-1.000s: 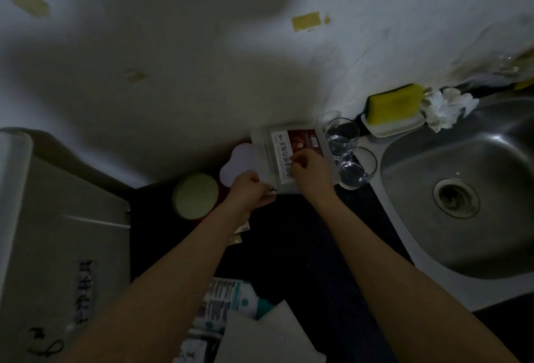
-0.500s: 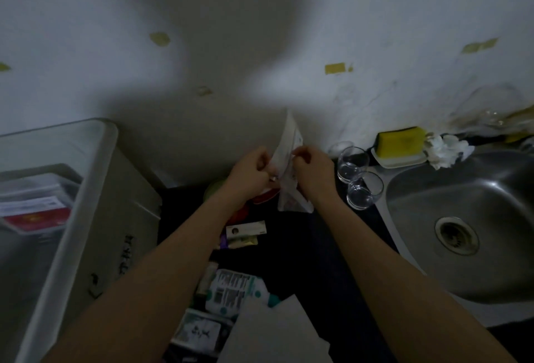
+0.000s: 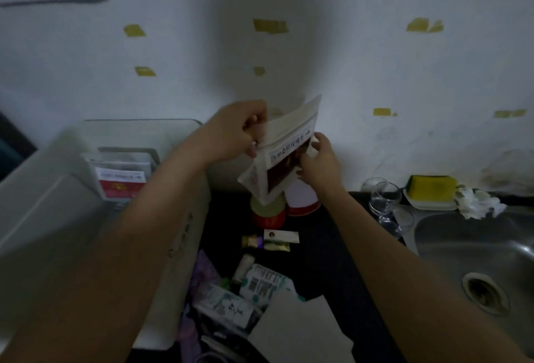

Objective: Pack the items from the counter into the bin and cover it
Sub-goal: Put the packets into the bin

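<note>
Mid-transfer step, by the look of it: one flat pouch [image 3: 284,157] lifted clear of the bench [image 3: 326,252], held tilted in the air above a red jar with a pale lid [image 3: 267,210] and a white-and-red cup [image 3: 302,199], just right of the bin [image 3: 57,177].

Left hand [image 3: 231,134]: grip pinching the pouch's upper left edge, fingers curled round it. Right hand [image 3: 318,163]: grip pinching the pouch's right side, thumb on the printed face.

Bin translucent, standing at the left end of the bench, no lid on it. Inside, a similar pouch [image 3: 121,180] upright against the far wall, red and white label facing out.

Packing judged early to middling: many items left on the bench — small white box [image 3: 281,236], gold-and-purple sachets [image 3: 264,242], small bottle [image 3: 244,267], barcoded packet [image 3: 264,283], purple wrapper [image 3: 202,271], white paper sheet [image 3: 300,331].

Next move likely calls for swinging the pouch left over the bin rim and lowering it beside the pouch already there; two-handed hold probably kept until it clears the wall. Covering comes last; no lid identified with certainty.

Writing: dark Chinese characters in a row on the held pouch's white band, above a dark red picture panel; too blurred to read. Label inside the bin equally illegible. Barcode visible on the packet, digits not readable.

Right end: two clear glasses [image 3: 385,202], yellow sponge [image 3: 432,190], steel sink [image 3: 476,250].
</note>
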Available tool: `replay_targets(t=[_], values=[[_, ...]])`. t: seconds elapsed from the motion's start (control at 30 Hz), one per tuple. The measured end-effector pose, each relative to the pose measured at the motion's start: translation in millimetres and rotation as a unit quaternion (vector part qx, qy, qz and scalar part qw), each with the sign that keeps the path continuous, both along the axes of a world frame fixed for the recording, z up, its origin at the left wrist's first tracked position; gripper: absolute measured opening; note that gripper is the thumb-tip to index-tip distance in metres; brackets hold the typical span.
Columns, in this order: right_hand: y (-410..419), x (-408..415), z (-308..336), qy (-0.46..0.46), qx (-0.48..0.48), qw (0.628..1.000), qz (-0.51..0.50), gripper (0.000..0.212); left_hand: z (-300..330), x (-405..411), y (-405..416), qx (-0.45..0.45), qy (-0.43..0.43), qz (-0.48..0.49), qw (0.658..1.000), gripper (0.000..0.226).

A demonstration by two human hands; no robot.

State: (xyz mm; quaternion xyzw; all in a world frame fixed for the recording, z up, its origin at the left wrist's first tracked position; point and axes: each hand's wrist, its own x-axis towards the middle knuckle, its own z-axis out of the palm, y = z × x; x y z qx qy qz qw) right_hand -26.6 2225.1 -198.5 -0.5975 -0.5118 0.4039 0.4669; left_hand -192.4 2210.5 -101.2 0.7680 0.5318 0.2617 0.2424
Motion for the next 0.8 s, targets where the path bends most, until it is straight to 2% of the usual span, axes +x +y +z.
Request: replay_targets(t=[0.1, 0.23, 0.33, 0.43, 0.53, 0.67, 0.73, 0.8], values=[[0.7, -25.9, 17.1, 0.052, -0.012, 0.998, 0.036, 0.059, 18.9, -29.4, -14.6, 0.051, 0.010, 0.041, 0.998, 0.033], [1.6, -66.0, 42.0, 0.055, -0.002, 0.996, 0.072, 0.049, 37.2, -74.9, -30.7, 0.095, 0.007, 0.098, 0.991, 0.037], [-1.3, -97.9, 55.3, 0.070, 0.007, 0.993, 0.090, 0.043, 44.4, -117.1, -36.6, 0.125, 0.001, 0.147, 0.981, 0.022], [-6.6, -133.4, 60.3, 0.073, 0.031, 0.991, 0.110, 0.048, 44.8, -159.2, -43.2, 0.158, -0.005, 0.194, 0.968, 0.008], [-12.8, -175.3, 60.7, 0.033, 0.040, 0.989, 0.138, 0.050, 37.4, -201.3, -50.9, 0.174, -0.022, 0.241, 0.954, 0.010], [-26.7, -237.4, 51.8, -0.002, -0.015, 0.980, 0.198, 0.019, 17.4, -264.2, -54.9, 0.156, 0.006, 0.286, 0.945, 0.013], [-32.1, -266.0, 40.8, -0.045, -0.046, 0.973, 0.221, 0.021, 4.7, -293.9, -51.6, 0.137, 0.021, 0.281, 0.950, 0.014], [-31.4, -289.2, 25.5, -0.085, -0.078, 0.969, 0.221, 0.009, -11.3, -318.9, -46.2, 0.109, 0.034, 0.269, 0.956, 0.014]])
